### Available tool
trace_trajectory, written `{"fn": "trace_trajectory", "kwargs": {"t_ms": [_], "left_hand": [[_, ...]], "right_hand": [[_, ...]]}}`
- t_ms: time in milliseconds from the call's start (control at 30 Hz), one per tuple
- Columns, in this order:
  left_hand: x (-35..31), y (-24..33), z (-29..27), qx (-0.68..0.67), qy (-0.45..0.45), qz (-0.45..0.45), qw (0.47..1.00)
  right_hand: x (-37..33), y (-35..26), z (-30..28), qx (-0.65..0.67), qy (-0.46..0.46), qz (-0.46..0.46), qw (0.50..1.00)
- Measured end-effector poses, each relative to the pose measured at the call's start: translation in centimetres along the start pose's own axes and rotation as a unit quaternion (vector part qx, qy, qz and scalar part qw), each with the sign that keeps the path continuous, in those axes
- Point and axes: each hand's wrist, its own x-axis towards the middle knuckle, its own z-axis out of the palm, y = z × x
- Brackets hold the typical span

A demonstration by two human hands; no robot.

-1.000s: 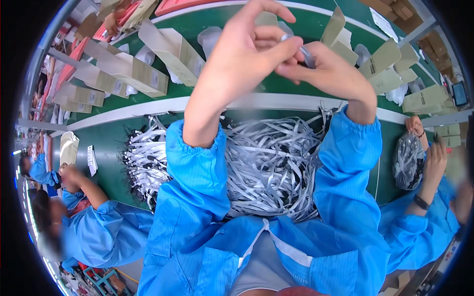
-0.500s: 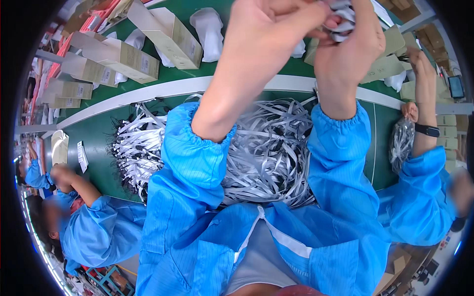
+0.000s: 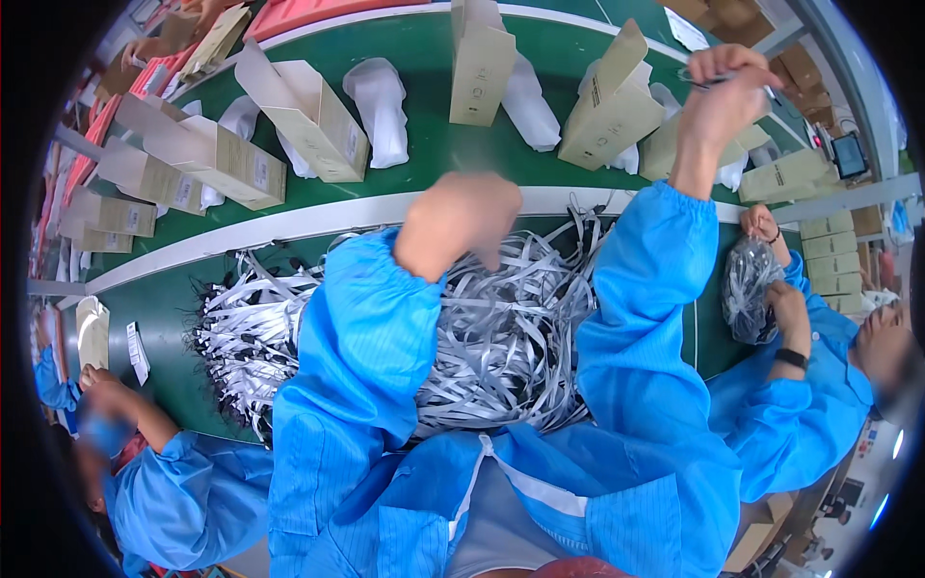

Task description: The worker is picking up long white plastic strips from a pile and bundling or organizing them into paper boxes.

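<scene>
My right hand (image 3: 718, 101) is raised over the boxes at the far right, fingers closed. A grey lanyard (image 3: 715, 83) with a thin dark cord loop shows at its fingers, mostly hidden. Blurred by motion, my left hand (image 3: 461, 223) hangs over the far edge of a loose heap of silver-grey lanyards (image 3: 511, 347), and its fingers do not show clearly. Left of that heap, a neater bundle of lanyards (image 3: 252, 337) lies with black cord ends outward, partly behind my left sleeve.
Beyond a white rail (image 3: 318, 223), open cream boxes (image 3: 482, 72) and white wrapped items (image 3: 378, 111) stand on the green belt. At right, a co-worker (image 3: 819, 385) holds a clear bag of dark items (image 3: 750, 289). Another co-worker (image 3: 193, 482) sits at left, near a cream box (image 3: 92, 332).
My hands have parted: the left came back toward the heap, the right went outward to the right with the lanyard. The co-worker at right now has both hands at the bag.
</scene>
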Motion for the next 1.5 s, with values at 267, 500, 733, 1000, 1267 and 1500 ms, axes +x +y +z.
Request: {"fn": "trace_trajectory", "kwargs": {"t_ms": [267, 500, 733, 1000, 1267, 1500], "left_hand": [[1.1, 0.1, 1.7, -0.006, -0.008, -0.007, 1.000], [-0.3, -0.9, 0.5, -0.048, 0.094, 0.009, 0.994], [-3.5, 0.5, -4.8, -0.141, 0.359, 0.212, 0.898], [-8.3, 3.3, -6.3, -0.324, 0.571, 0.265, 0.706], [-10.2, 0.6, -6.2, -0.401, 0.392, 0.115, 0.820], [-2.4, 0.9, -3.8, -0.301, 0.107, 0.263, 0.910]], "right_hand": [[-1.6, 1.2, -1.3, -0.379, -0.280, 0.155, 0.868], [-1.8, -0.4, -2.1, -0.463, -0.321, 0.127, 0.817], [-1.1, -7.9, 2.8, -0.238, -0.259, 0.050, 0.935], [-5.8, -7.3, 8.9, 0.030, -0.571, 0.364, 0.735], [-4.3, -10.0, 5.8, -0.111, -0.276, 0.271, 0.916], [-5.6, -9.9, 10.4, -0.032, -0.138, 0.183, 0.973]]}}
